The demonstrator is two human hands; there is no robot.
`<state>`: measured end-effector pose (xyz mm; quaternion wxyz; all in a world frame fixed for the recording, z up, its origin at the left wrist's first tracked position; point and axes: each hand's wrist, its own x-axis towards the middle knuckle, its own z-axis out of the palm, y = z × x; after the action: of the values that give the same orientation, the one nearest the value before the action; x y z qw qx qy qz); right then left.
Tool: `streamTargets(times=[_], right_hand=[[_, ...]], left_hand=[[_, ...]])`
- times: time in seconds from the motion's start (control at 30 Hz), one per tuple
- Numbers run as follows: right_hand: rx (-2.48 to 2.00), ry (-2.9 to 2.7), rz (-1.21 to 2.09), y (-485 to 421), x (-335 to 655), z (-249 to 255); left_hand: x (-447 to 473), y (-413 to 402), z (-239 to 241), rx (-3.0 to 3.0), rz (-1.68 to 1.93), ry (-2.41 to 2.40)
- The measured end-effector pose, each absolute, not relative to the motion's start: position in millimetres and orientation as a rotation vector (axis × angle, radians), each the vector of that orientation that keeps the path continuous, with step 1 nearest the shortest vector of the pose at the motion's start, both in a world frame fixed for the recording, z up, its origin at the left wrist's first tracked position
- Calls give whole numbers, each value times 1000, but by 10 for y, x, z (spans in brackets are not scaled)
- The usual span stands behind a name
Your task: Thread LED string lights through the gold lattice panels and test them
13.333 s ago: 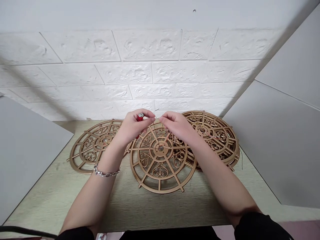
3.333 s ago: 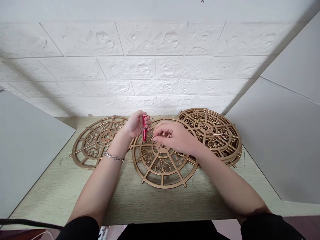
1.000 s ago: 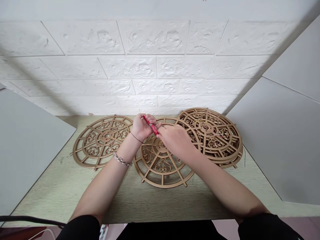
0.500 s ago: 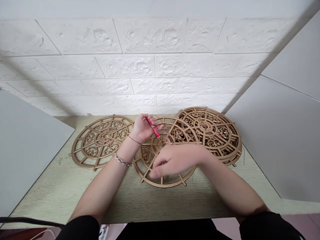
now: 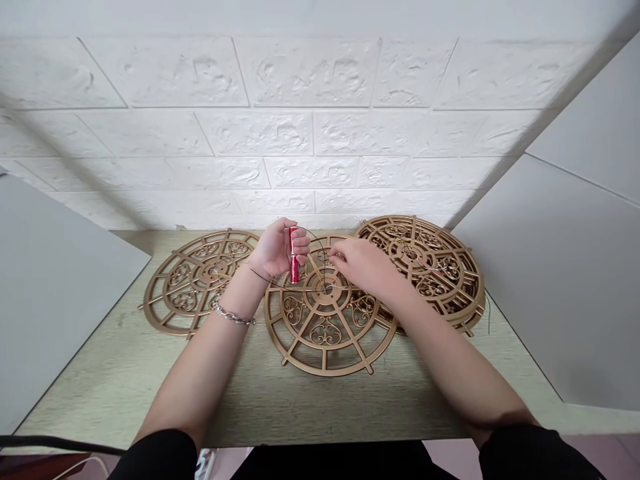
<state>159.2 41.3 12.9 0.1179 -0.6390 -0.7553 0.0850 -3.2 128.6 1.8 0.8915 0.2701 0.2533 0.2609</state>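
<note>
The left hand grips the batteries; the right hand is pinched closed, on what I cannot tell. The wires look light, bendy, best held near their ends.

Pale light falls across the white brick-patterned wall facing us, above a greenish wood-grained table set between a left panel and right panel, both grey; pinkish floor shows below.

Reaching left arm and right arm over near edge of tabletop. Holding left hand raised toward far edge, with fingers curled inward. Holding right hand nearby, apart, back upward, with fingertips near thumb.
</note>
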Motion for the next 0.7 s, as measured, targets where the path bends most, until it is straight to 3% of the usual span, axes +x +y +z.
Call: streamTargets(times=[0.17, 0.7], right_hand=[[-1887, -2297, 199, 477, 1369, -103], [-1818, -2155, 713, 541, 1328, -289]], left_hand=[[-79, 1271, 87, 721, 492, 529], [-106, 1232, 103, 861, 374, 492]])
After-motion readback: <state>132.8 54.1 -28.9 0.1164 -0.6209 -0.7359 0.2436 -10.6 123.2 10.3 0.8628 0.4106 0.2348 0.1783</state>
